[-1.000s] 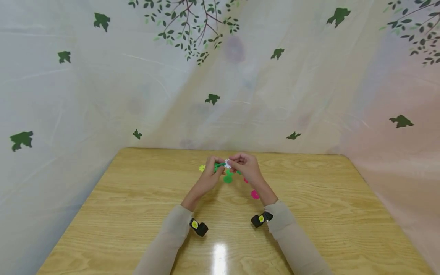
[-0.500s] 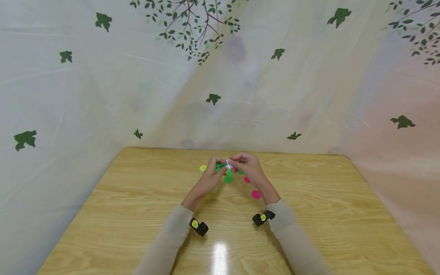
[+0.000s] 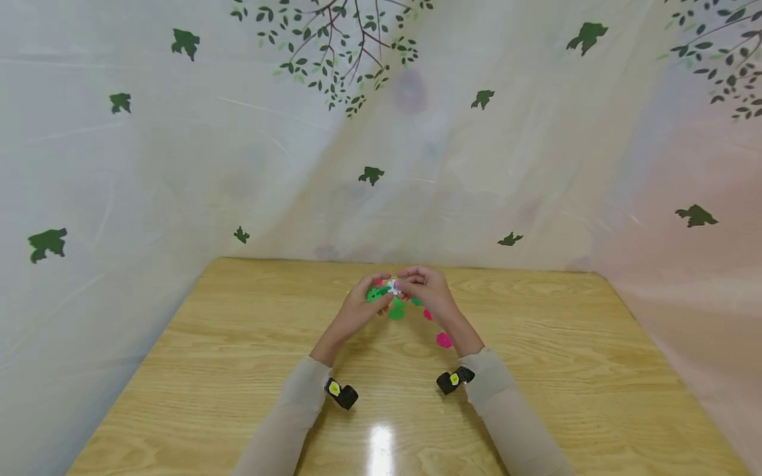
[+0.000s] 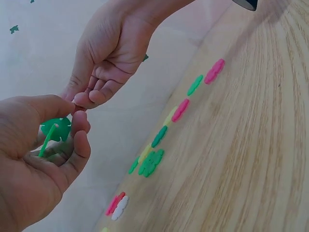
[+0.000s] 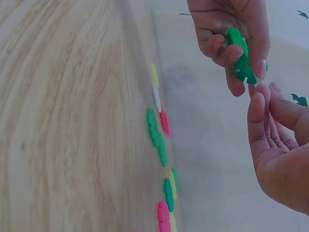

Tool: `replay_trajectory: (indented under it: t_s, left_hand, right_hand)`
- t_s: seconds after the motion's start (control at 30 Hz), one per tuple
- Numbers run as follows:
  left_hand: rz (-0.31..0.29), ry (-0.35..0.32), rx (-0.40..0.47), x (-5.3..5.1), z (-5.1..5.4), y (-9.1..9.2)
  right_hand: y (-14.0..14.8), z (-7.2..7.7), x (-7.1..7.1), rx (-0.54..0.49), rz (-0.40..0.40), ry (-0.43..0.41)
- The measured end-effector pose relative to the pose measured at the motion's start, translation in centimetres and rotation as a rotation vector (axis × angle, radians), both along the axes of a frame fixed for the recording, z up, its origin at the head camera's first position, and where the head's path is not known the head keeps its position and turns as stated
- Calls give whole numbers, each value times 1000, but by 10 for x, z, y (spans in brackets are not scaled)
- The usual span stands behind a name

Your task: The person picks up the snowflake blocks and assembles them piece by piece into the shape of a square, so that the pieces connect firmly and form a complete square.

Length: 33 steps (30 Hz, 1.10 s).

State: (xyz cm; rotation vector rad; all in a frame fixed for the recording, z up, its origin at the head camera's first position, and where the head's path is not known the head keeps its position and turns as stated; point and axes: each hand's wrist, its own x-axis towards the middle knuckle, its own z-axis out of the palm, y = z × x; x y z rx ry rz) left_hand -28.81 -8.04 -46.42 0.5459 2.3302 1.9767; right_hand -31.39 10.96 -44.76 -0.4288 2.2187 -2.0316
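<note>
Head view, right hand [image 3: 432, 292] pinching white piece [image 3: 392, 287] — hidden in left-wrist view — left hand [image 3: 357, 307] gripping green pieces [image 4: 61, 130]

Looks softly lit, bit dim. Got white glare [image 3: 380, 451] on the near tabletop [image 3: 536, 350], faint shadows by the sleeves [image 3: 288, 418]. Goes kinda hazy in both wrist views.

Hands [image 3: 356, 311], two. Sleeves [image 3: 280, 410], two. Wrist cameras [image 3: 343, 395], two. Table [image 3: 536, 370], one. Printed branches [image 3: 362, 38], two. Green backdrop shapes [image 3: 372, 175], nine. Lying: white discs [image 4: 119, 208], one; yellow discs [image 4: 145, 153], at least three; pink or red discs [image 4: 215, 71], at least three; green discs [image 4: 195, 85], at least four. In hand: held white discs [image 3: 393, 287], one; held green discs [image 4: 61, 130], at least two.
</note>
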Motion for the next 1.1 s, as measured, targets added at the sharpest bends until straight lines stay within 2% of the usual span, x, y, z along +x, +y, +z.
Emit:
replay_trajectory:
  t_s: [0.1,0.27,0.4,0.5,0.67,0.83,0.93,1.1]
  left_hand:
    - [37,1,-13,0,-2,1]
    - [112,17,-38,0,-4,3]
    - [151,41,-54,-2,-6,-1]
    - [166,24,-40,-4,-6,-6]
    - [172,-37,-18,-5,-5,-13]
    - [164,-48,-6,-6,-4,-17]
    - [169,-31,-8,-6,-4,-19]
    - [196,14,-40,-7,-7,-21]
  right_hand:
    - [-2,1,0,-2,-29,-6]
    - [0,5,-3,100,-12,6]
    - [9,8,-7,228,64,61]
    - [18,8,-11,308,124,119]
    - [29,1,-20,441,231,215]
    - [28,-11,-29,582,373,302]
    - [24,-16,-32,668,430,307]
    - [17,-20,-34,786,470,321]
